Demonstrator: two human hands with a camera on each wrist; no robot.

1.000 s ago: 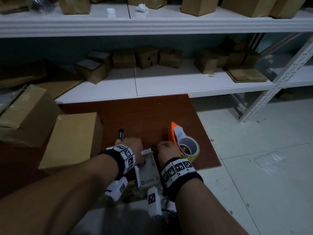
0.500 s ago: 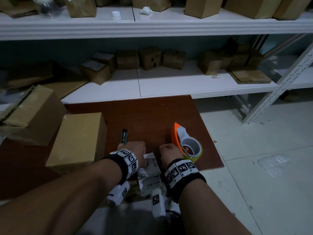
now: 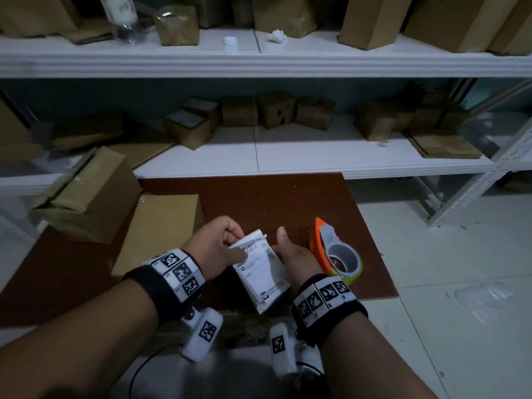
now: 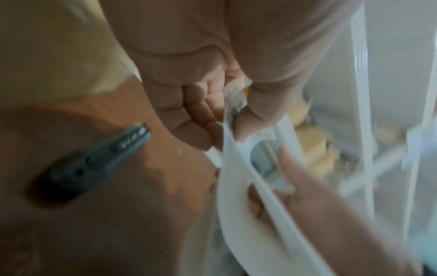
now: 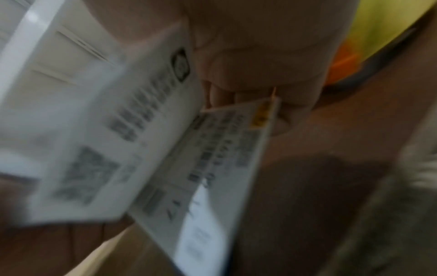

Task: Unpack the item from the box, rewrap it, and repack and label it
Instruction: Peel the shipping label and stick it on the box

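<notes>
A small stack of white printed shipping labels [image 3: 260, 272] is held above the brown board [image 3: 273, 203] between both hands. My left hand [image 3: 234, 240] pinches the top sheet's upper left corner, and the left wrist view shows the thumb and fingers [image 4: 238, 119] clamped on the curling label sheet [image 4: 236, 186]. My right hand [image 3: 280, 246] holds the stack's right edge with fingers beneath and thumb up. In the right wrist view the blurred labels [image 5: 146, 149] fan apart below the curled fingers [image 5: 236, 93]. A closed cardboard box [image 3: 161, 228] sits just left of my hands.
An orange tape dispenser [image 3: 334, 251] stands right of my right hand, and a dark marker pen [image 4: 94, 162] lies on the board by the left hand. An open box [image 3: 86, 197] sits at the far left. White shelves [image 3: 288, 156] behind carry several small boxes. Tiled floor [image 3: 431, 269] lies right.
Both hands have lifted the labels off the board's near edge. The left thumb and fingers have pulled up the top sheet's corner, so it now curls away from the stack.
</notes>
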